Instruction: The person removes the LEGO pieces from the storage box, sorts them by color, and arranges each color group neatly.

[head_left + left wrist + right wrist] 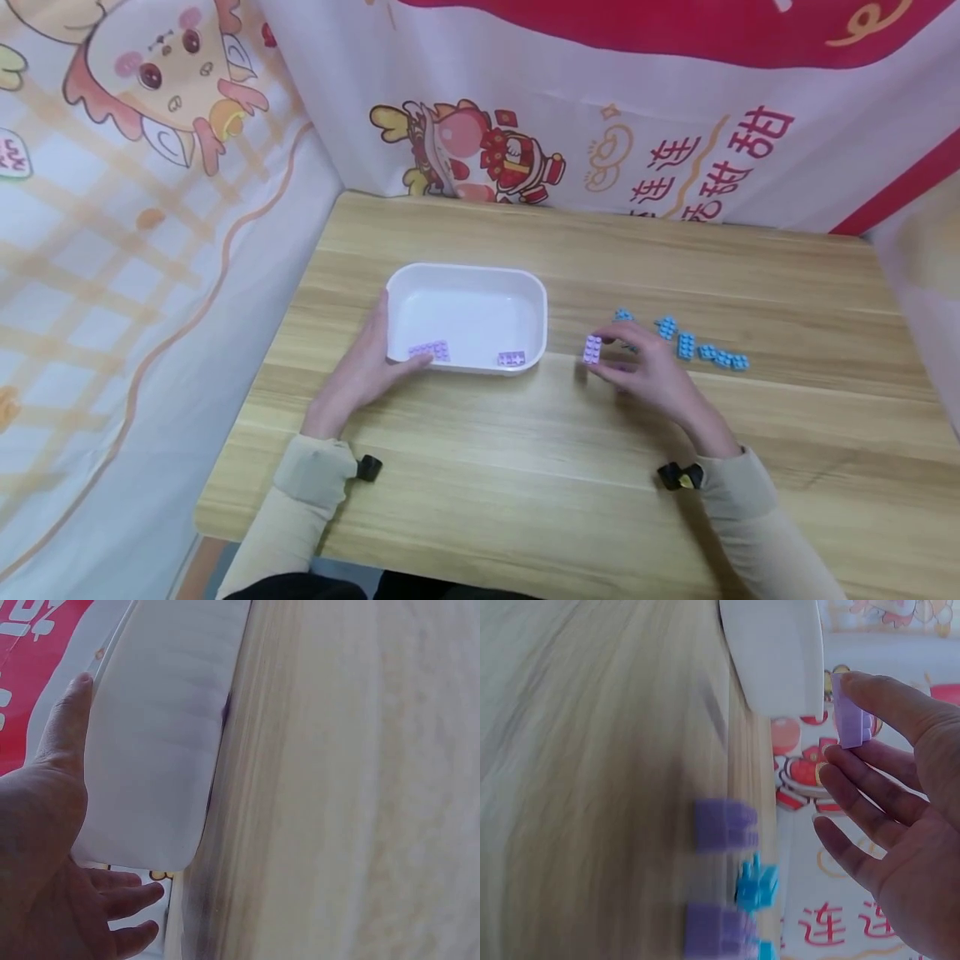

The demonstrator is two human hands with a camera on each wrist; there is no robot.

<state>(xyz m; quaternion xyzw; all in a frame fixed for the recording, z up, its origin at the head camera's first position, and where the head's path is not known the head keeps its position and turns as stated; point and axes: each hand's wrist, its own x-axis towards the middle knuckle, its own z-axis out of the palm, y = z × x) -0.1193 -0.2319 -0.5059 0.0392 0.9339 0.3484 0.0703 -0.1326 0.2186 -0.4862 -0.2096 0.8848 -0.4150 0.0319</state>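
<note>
A white rectangular box (468, 287) lies on the table with several lilac building bricks (512, 358) along its near side. My left hand (367, 358) rests against its near left corner, thumb on the near rim and fingers along the left side. In the left wrist view that thumb is straight against the white wall (157, 750) and the visible fingers extend loosely. Right of the box, my right hand (648, 371) pinches a lilac brick (592, 350) between thumb and index finger, raised above the table. The right wrist view shows this lilac brick (850, 716) with the other fingers spread loosely.
Several blue bricks (686, 345) lie in a loose row beyond and right of my right hand. Two purple bricks (724, 825) stand on the table in the right wrist view, hidden in the head view. A printed cloth (570, 100) hangs behind the wooden table (510, 467).
</note>
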